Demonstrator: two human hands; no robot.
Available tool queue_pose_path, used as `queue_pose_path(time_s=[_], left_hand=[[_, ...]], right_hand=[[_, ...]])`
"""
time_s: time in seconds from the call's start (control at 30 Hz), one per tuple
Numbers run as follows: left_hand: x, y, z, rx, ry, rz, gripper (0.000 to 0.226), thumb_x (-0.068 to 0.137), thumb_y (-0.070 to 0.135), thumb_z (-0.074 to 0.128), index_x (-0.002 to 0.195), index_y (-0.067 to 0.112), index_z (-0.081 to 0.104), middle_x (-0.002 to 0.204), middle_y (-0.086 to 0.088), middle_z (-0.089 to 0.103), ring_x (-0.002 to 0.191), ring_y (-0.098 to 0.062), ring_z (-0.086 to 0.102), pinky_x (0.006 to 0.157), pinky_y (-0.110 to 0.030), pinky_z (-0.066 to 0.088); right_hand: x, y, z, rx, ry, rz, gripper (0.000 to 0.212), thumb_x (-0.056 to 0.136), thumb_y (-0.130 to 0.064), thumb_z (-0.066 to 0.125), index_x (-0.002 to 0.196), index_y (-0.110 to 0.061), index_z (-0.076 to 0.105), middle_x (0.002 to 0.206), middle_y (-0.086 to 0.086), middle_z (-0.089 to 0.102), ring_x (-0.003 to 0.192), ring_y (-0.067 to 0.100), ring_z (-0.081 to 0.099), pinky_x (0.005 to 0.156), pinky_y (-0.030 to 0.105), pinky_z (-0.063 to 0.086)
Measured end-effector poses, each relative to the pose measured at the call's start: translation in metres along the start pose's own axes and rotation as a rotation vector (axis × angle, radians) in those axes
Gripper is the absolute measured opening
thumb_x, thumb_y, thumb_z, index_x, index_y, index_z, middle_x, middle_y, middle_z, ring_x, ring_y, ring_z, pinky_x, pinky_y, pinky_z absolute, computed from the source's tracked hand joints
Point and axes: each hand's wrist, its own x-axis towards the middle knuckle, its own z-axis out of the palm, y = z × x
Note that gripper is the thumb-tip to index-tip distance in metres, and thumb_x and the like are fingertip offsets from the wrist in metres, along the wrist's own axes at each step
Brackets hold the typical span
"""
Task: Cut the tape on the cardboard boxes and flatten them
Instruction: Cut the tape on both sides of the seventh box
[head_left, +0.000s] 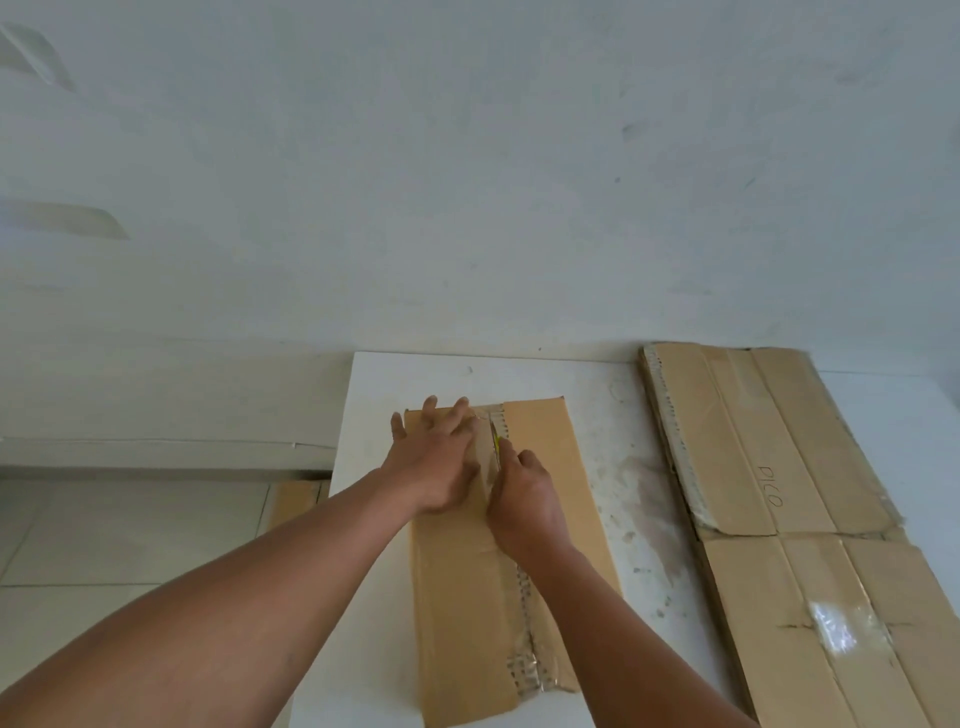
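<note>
Head view showed the left hand (436, 457) pressed open-fingered on the cardboard box (545, 467), just beside the right hand (524, 493) gripping a yellow cutter (497, 446) that might slip into it.

A white table (623, 431), stained and scuffed, carries a cardboard box (545, 457) lying flat with tape along its middle seam. To the right of that box and apart from it, flattened cardboard sheets (753, 441) lie end to end, one bearing handwriting.
</note>
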Motion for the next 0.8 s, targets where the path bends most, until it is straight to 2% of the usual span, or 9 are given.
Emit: queue_pose_path(time_s=[0.07, 0.2, 0.3, 0.43, 0.57, 0.67, 0.8], left_hand=[[0.006, -0.006, 0.002, -0.048, -0.029, -0.005, 0.066, 0.103, 0.045, 0.038, 0.161, 0.029, 0.009, 0.167, 0.011, -0.015, 0.153, -0.034, -0.016, 0.121, -0.064, 0.002], [0.009, -0.013, 0.009, -0.105, -0.032, 0.023, 0.069, 0.102, 0.046, 0.043, 0.160, 0.029, 0.010, 0.166, 0.014, -0.013, 0.153, -0.034, -0.013, 0.122, -0.058, 0.016], [0.009, -0.015, 0.009, -0.109, -0.033, 0.038, 0.068, 0.103, 0.045, 0.043, 0.160, 0.029, 0.010, 0.166, 0.014, -0.012, 0.153, -0.034, -0.013, 0.122, -0.056, 0.015], [0.011, -0.019, 0.010, -0.127, -0.063, 0.044, 0.070, 0.103, 0.045, 0.043, 0.161, 0.029, 0.008, 0.165, 0.015, -0.017, 0.152, -0.035, -0.018, 0.123, -0.056, 0.012], [0.012, -0.021, 0.010, -0.133, -0.079, 0.053, 0.071, 0.103, 0.044, 0.043, 0.161, 0.030, 0.005, 0.165, 0.013, -0.021, 0.152, -0.035, -0.022, 0.123, -0.058, 0.010], [0.011, -0.021, 0.011, -0.110, -0.072, 0.062, 0.072, 0.103, 0.044, 0.043, 0.161, 0.030, 0.002, 0.165, 0.011, -0.023, 0.151, -0.036, -0.021, 0.122, -0.059, 0.011], [0.010, -0.021, 0.012, -0.104, -0.075, 0.067, 0.073, 0.104, 0.042, 0.043, 0.161, 0.029, -0.001, 0.165, 0.009, -0.026, 0.151, -0.038, -0.022, 0.121, -0.061, 0.011]], right_hand=[[0.004, -0.004, 0.002, -0.037, -0.005, 0.014, 0.058, 0.093, 0.000, 0.039, 0.149, -0.012, 0.036, 0.113, 0.010, 0.051, 0.091, 0.027, 0.056, 0.074, 0.026, 0.044], [0.009, -0.011, 0.004, -0.109, -0.046, 0.025, 0.058, 0.095, -0.003, 0.042, 0.151, -0.013, 0.033, 0.115, 0.010, 0.050, 0.088, 0.027, 0.056, 0.072, 0.024, 0.039], [0.014, -0.016, 0.004, -0.159, -0.087, 0.051, 0.059, 0.094, -0.005, 0.049, 0.150, -0.016, 0.033, 0.115, 0.008, 0.048, 0.080, 0.022, 0.049, 0.071, 0.024, 0.038], [0.018, -0.023, 0.000, -0.183, -0.127, 0.083, 0.065, 0.096, -0.006, 0.051, 0.155, -0.014, 0.026, 0.121, 0.010, 0.050, 0.099, 0.027, 0.058, 0.076, 0.028, 0.045], [0.011, -0.023, -0.011, -0.246, -0.157, 0.061, 0.063, 0.090, -0.001, 0.048, 0.150, -0.012, 0.035, 0.107, 0.009, 0.052, 0.088, 0.025, 0.055, 0.068, 0.026, 0.041], [-0.007, -0.023, -0.016, -0.320, -0.236, 0.057, 0.066, 0.087, 0.000, 0.047, 0.151, -0.012, 0.034, 0.096, 0.003, 0.043, 0.082, 0.018, 0.045, 0.067, 0.026, 0.041], [-0.052, -0.019, -0.016, -0.319, -0.314, 0.129, 0.064, 0.088, 0.001, 0.048, 0.149, -0.014, 0.038, 0.104, 0.003, 0.050, 0.093, 0.021, 0.057, 0.076, 0.026, 0.050]])
